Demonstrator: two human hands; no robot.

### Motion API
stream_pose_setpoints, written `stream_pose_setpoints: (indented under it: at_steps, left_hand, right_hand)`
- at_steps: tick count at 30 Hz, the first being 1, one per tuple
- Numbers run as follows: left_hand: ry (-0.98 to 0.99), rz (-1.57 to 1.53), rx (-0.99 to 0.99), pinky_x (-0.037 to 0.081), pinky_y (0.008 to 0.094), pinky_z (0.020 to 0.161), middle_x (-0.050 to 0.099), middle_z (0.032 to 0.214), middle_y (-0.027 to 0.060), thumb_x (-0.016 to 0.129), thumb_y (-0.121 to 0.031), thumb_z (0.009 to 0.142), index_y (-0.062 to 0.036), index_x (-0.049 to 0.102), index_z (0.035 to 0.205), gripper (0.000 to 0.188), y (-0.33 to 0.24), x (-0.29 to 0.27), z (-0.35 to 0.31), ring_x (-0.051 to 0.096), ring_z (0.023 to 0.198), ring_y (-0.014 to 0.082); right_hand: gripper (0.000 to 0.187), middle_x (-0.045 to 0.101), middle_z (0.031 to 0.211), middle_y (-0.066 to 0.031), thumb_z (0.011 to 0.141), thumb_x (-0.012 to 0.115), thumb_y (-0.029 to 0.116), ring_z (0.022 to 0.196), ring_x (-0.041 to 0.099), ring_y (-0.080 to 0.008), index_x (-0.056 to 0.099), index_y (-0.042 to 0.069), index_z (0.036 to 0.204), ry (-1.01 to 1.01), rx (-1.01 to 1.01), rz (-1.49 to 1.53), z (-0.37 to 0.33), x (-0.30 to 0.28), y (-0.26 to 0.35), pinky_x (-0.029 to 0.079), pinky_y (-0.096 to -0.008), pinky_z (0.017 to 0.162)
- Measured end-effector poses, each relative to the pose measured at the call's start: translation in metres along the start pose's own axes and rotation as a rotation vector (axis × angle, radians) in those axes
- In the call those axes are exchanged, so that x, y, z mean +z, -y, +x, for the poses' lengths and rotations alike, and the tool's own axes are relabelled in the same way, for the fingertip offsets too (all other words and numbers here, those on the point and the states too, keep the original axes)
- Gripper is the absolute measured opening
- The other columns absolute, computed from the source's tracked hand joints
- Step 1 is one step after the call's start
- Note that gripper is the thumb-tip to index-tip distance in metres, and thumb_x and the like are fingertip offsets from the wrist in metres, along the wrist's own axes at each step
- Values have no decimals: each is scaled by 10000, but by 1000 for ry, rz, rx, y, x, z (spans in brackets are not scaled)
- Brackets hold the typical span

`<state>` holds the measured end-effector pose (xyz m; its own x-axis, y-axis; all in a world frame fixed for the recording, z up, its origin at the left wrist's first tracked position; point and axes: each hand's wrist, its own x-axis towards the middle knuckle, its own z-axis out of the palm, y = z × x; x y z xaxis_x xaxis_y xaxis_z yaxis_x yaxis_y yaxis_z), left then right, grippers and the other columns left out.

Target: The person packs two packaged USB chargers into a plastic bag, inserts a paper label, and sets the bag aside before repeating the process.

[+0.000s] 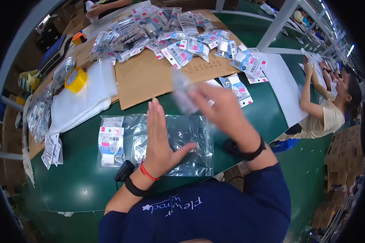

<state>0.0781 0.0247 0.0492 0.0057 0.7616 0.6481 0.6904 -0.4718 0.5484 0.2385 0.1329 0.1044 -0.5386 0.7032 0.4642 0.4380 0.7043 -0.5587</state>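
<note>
On the green table in front of me lies a large clear plastic bag, with a packaged charger at its left end; I cannot tell whether that pack is inside the bag or on top. My left hand is held over the bag's middle, fingers straight up and thumb spread, holding nothing. Pinched in my right hand is a small charger packet, smeared by motion, above the bag's far edge. A heap of similar charger packets covers the cardboard sheet beyond.
To the left are white foam sheets, a roll of yellow tape and bagged items. Loose packets lie right of my right hand. A white board and a co-worker are farther right.
</note>
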Motion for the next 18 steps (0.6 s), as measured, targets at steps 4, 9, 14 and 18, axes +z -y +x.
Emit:
stream_pose_setpoints:
  at_steps: [4, 9, 14, 18]
  left_hand:
    - [-183, -278, -271, 341, 429, 1047, 419, 1373, 220, 590, -221, 904, 30, 349, 1372, 583, 15, 10, -5, 443, 1254, 315]
    - [-501, -1092, -827, 443, 323, 934, 561, 1211, 122, 505, -135, 956, 18, 449, 1271, 355, 30, -11, -21, 570, 1075, 196]
    - [-538, -1163, -804, 449, 302, 911, 596, 1160, 93, 502, -141, 964, 8, 510, 1213, 290, 32, -21, -24, 574, 1044, 160]
    - [-519, -1097, -805, 447, 288, 896, 615, 1126, 80, 520, -129, 957, 11, 534, 1187, 269, 35, -23, -28, 574, 1020, 136]
  right_hand:
    - [366, 612, 1108, -157, 861, 629, 156, 942, 615, -253, 550, 39, 1198, 184, -32, 314, -22, 12, 11, 483, -341, 824]
    - [715, 309, 1471, -188, 916, 577, 288, 1301, 383, -278, 197, 20, 1460, -137, 361, 235, -25, 22, -98, 313, -334, 1060]
    - [907, 266, 1464, -260, 883, 584, 458, 1341, 318, -281, 120, -90, 1437, -103, 743, 246, -52, -2, -171, 270, -313, 1074]
    - [932, 354, 1402, -281, 840, 627, 471, 1278, 406, -322, 173, -103, 1418, -36, 733, -98, -52, -3, -172, 330, -345, 1040]
